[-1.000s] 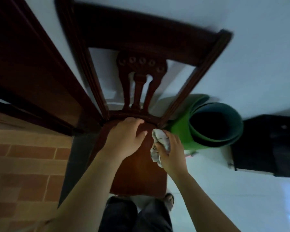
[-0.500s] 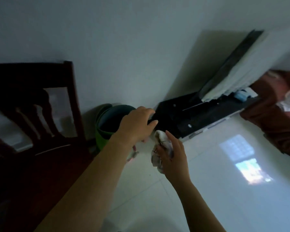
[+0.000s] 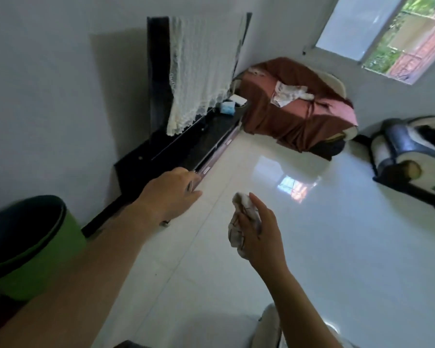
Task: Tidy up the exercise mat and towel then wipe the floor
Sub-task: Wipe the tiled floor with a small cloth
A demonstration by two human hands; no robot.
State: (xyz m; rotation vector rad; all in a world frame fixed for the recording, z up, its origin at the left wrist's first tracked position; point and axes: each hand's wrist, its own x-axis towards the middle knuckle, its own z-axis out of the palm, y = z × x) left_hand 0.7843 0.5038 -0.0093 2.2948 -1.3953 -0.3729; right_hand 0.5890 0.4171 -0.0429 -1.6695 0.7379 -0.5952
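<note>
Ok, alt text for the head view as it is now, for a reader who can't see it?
The right hand grips a crumpled white cloth above a glossy white floor; the empty left hand reaches forward, fingers relaxed, near a low black cabinet. A rolled green mat stands at lower left, and a red-brown covered sofa sits in the far corner.

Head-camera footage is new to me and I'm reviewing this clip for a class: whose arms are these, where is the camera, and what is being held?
There is no machine here. The camera sits on a person's head, looking forward and down, so the two arms reaching in from below are that person's own. The left hand is relaxed and holds nothing. The right hand has a crumpled white cloth in its grip. Beneath them is a glossy white tiled floor. A rolled green exercise mat shows at the left edge, near a low black cabinet along the wall.
</note>
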